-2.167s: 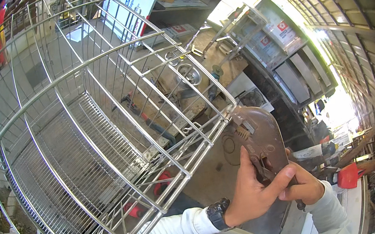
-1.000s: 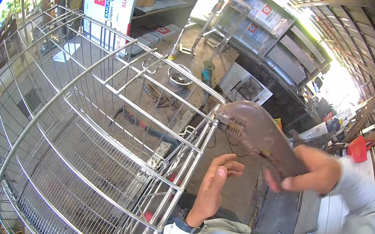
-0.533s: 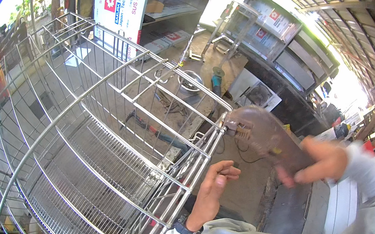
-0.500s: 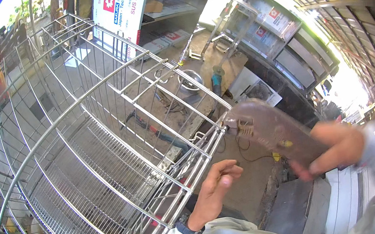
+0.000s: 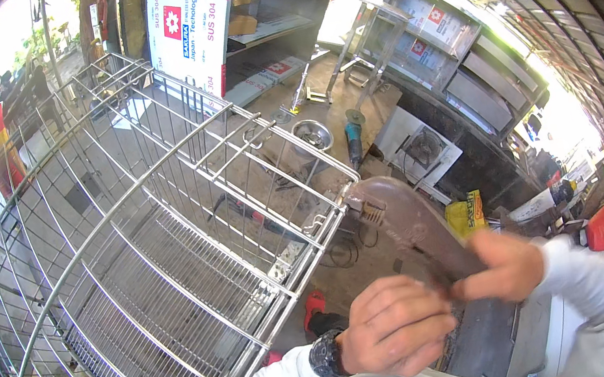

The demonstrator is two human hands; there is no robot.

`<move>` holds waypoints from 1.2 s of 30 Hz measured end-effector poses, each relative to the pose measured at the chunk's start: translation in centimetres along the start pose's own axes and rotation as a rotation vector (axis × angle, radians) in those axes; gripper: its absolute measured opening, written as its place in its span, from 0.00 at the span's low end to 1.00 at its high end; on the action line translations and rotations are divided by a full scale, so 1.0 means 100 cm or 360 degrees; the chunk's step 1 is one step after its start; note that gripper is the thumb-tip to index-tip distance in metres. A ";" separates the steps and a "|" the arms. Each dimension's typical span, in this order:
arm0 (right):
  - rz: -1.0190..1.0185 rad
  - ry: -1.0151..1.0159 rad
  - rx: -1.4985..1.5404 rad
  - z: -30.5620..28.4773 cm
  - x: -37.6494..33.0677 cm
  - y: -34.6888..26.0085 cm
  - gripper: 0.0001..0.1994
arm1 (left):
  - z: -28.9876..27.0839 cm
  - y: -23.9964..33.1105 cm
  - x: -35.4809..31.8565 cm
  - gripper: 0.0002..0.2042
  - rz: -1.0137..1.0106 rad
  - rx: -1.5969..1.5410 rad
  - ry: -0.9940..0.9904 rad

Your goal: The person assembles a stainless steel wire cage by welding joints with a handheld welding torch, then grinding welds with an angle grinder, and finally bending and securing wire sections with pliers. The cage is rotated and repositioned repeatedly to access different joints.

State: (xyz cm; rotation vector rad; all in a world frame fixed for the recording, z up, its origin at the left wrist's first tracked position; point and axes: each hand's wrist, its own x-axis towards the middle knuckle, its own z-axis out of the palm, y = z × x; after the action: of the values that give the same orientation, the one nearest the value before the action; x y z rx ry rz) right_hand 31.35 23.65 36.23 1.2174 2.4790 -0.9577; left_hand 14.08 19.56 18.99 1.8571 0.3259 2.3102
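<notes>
Your right hand is clamped around the handle of a large rusty wrench, fingers wrapped over the lower end of it; the hand is blurred. The wrench runs up and to the left from that grip, and its jaw end sits at the near right corner of the wire rack, touching or just beside the corner post, at the top rail.

Your left hand is curled, fingers drawn together, just below the wrench handle and right beside your right hand. Whether it actually touches the wrench you cannot tell from here. A dark watch sits on that wrist above a white sleeve.

The rack fills the left half of the view, its shelves of thin steel rods stacked under the top frame. Beyond its far right corner, an angle grinder and a steel bowl lie on the floor.
</notes>
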 end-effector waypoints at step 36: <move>-0.0145 -0.0304 0.0380 -0.072 0.017 0.016 0.25 | -0.027 0.069 0.054 0.16 -0.0479 0.1701 -0.0540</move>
State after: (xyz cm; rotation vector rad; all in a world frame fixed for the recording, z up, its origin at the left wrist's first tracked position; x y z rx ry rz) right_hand 32.16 30.03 40.20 1.0276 2.3382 -1.3594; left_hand 10.33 14.09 25.36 2.2737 1.8952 1.6346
